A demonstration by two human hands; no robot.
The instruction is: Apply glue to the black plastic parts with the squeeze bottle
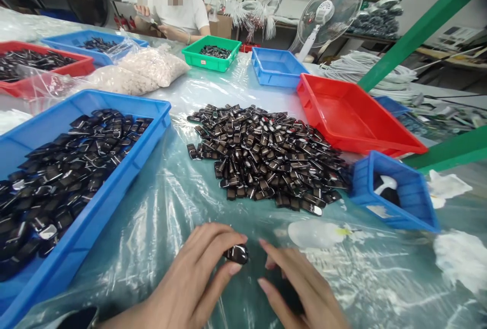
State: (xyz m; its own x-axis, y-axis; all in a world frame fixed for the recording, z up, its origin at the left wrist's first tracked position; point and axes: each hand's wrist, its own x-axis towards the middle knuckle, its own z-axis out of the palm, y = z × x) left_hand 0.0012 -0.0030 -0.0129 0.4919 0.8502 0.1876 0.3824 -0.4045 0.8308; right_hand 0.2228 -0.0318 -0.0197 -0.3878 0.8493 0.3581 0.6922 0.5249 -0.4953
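Head view: the left hand (198, 268) pinches one glossy black piece (239, 255) between thumb and fingers, close above or on the worktop (163, 212); I can't tell which. Just beside it, apart, the right hand (304, 283) has its thumb and fingers parted. Ahead lies a heap (266, 156) of similar pieces. Left of it, a blue tray (114, 194) holds more; right are a small bin (361, 179) and a red tray (350, 110). Beyond, a person (184, 17) sits near a green tray (201, 61).

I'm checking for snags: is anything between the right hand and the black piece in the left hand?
Nothing visible: only a gap separates the right hand from the black piece pinched in the left hand.
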